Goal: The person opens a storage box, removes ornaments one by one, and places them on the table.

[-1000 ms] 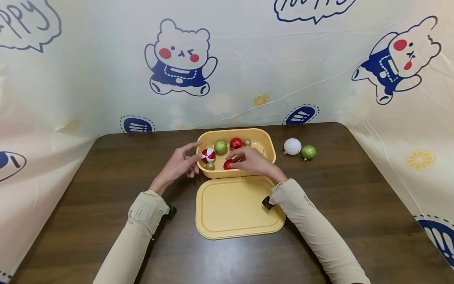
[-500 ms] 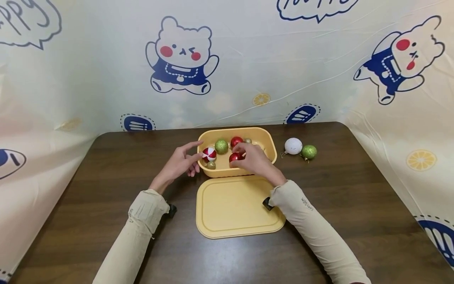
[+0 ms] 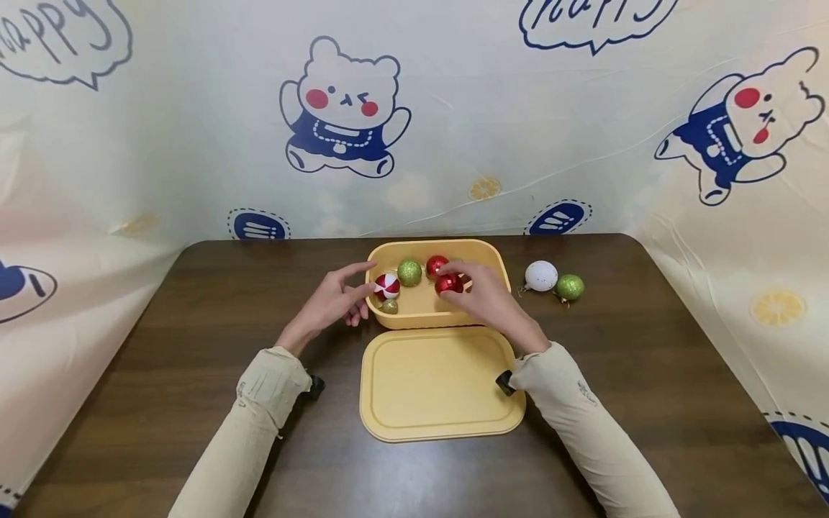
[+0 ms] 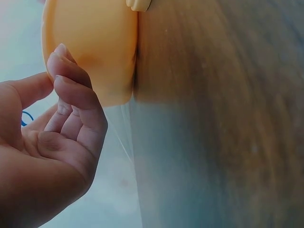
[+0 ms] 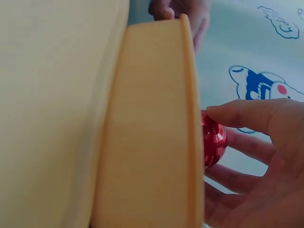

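A yellow box [image 3: 427,321] stands near the table's back edge with several Christmas baubles inside. My right hand [image 3: 490,296] reaches over its front wall and holds a shiny red bauble [image 3: 449,285] between thumb and fingers, which also shows past the rim in the right wrist view [image 5: 214,142]. My left hand [image 3: 333,298] grips the box's left end, thumb at the rim, the other fingers bent against the outer wall [image 4: 95,57]. Inside lie a red-and-white bauble [image 3: 388,286], a green glitter one [image 3: 409,273], a small gold one [image 3: 390,306] and another red bauble [image 3: 436,265].
A flat yellow lid [image 3: 440,381] lies on the brown table [image 3: 194,345] right before the box. To the box's right sit a white bauble [image 3: 540,275] and a green one [image 3: 570,288]. A printed curtain [image 3: 453,144] hangs behind the table.
My right hand has shifted the red bauble rightward and back inside the box, close to the other red one. My left hand keeps its place at the left end. The head view has tilted slightly.
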A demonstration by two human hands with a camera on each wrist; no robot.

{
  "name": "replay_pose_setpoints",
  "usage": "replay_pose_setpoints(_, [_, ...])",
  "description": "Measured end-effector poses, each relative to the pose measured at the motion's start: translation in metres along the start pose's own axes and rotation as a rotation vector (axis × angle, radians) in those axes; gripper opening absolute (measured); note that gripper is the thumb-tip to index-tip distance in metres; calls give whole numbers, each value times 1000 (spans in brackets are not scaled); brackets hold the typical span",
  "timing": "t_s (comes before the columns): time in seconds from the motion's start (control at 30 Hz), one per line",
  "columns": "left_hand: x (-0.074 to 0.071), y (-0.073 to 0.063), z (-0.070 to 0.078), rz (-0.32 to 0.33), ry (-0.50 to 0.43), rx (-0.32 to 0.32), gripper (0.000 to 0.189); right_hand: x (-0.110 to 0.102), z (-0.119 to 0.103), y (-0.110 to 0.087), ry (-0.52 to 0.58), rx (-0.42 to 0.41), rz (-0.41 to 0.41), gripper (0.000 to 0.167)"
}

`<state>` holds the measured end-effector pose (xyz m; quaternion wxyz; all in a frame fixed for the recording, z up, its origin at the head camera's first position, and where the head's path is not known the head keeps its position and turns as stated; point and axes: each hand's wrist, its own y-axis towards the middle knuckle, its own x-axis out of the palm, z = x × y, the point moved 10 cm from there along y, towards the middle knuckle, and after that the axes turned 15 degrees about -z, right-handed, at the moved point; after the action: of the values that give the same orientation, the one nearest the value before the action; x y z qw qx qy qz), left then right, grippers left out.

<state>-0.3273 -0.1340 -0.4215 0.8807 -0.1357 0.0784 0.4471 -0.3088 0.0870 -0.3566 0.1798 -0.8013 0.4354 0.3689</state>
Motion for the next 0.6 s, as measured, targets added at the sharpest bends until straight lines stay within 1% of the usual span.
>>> replay_pose_setpoints(0.13, [0, 0, 2, 6, 18, 6, 53, -15, -2, -12, -5, -25, 46, 32])
replay_pose_setpoints(0.27, [-1, 0, 3, 10, 20, 3, 52, -27, 0, -21, 4, -27, 62, 34])
replay_pose_setpoints(0.47, [0, 0, 2, 3, 10, -8, 53, -37, 9, -33, 41, 29, 68, 46])
replay_pose_setpoints(0.6, [-1, 0, -1, 3, 2, -15, 54, -44, 12, -39, 38, 57, 83, 45])
